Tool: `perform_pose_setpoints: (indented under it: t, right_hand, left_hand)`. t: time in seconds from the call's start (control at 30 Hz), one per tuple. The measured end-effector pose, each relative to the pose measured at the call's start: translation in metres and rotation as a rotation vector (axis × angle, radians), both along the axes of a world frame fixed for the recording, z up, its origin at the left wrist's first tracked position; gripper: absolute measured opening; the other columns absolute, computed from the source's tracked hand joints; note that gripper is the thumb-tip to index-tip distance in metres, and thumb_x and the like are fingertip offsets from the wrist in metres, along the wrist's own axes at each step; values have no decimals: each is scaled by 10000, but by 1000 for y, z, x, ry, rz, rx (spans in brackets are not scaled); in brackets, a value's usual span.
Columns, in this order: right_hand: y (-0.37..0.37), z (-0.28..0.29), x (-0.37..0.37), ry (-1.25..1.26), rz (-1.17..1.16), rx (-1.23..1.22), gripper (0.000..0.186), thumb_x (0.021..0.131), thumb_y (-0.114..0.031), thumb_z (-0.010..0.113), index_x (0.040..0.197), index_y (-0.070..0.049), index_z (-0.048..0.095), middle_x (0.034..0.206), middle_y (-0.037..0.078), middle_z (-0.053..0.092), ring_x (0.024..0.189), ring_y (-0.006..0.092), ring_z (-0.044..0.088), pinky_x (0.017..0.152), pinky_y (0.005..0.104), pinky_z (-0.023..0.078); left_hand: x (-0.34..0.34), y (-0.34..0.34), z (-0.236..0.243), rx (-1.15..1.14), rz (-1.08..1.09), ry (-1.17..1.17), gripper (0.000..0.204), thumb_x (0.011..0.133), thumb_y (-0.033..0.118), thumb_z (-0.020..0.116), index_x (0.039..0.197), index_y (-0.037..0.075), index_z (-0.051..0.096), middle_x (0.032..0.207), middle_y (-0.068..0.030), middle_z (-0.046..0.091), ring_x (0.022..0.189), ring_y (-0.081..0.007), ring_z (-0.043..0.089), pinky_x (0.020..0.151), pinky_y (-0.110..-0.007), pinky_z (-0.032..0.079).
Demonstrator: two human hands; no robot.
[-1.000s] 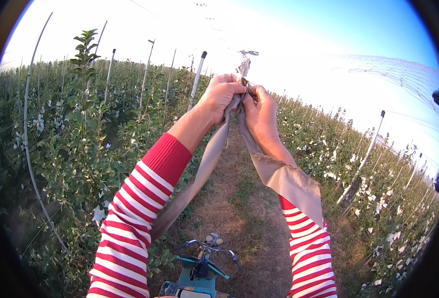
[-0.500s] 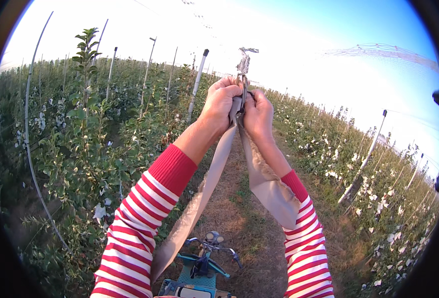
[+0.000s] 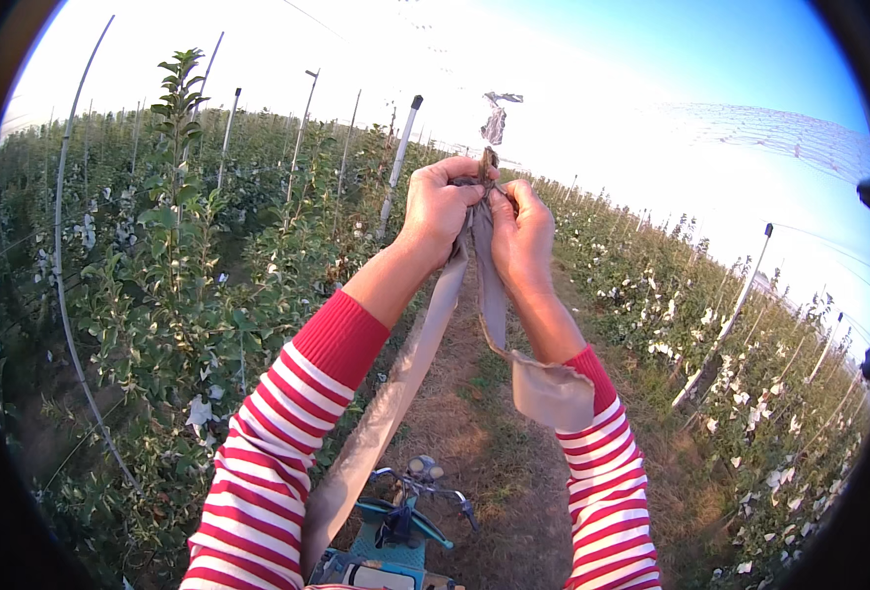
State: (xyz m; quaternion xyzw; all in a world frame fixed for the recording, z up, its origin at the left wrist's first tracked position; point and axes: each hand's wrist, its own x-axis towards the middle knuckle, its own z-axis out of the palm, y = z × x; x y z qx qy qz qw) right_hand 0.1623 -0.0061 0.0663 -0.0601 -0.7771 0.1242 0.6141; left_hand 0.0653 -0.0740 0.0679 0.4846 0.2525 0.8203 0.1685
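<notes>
Held up ahead at arm's length, my left hand (image 3: pixel 441 208) and my right hand (image 3: pixel 522 234) are close together, both with curled fingers. They grip a long grey-beige cloth strip (image 3: pixel 410 369) where it is bunched around a thin brown stick-like piece (image 3: pixel 490 160). One length slants down past my left forearm; the shorter end hangs folded by my right wrist. Crumpled silvery foil-like material (image 3: pixel 495 126) sits at the top of the stick. Fingers hide the wrapped part, so whether a knot is formed I cannot tell.
Below me stands a blue-green vehicle (image 3: pixel 395 551) with handlebars (image 3: pixel 425 484) on a dirt track (image 3: pixel 513 492). Leafy tree rows with white bags or paper line both sides. Pale poles (image 3: pixel 400 157) rise among them, and netting (image 3: pixel 769 133) hangs at upper right.
The bunched cloth has been drawn around the stick, and my right hand has shifted slightly right. The cloth's right end has swung and folded upward; the foil now stands slightly farther right.
</notes>
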Motion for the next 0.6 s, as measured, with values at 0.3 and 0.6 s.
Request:
perform_pose_setpoints:
  t: [0.3,0.6]
  right_hand:
    - [-7,14,6,-13,-31,246,52,884,-64,580,883,-15,563,801,140,602,690,311,620,609,385,476]
    - [-10,37,21,-246,383,-286,113,987,-115,526,965,-30,597,740,-2,570,579,64,535,536,218,454]
  left_hand:
    - [-17,-18,15,-68,283,398,229,872,207,694,877,-21,662,740,-7,608,689,-72,529,627,-254,439]
    - [-16,-29,15,-106,608,618,185,778,97,761,916,20,666,760,10,627,704,-66,529,673,-258,461]
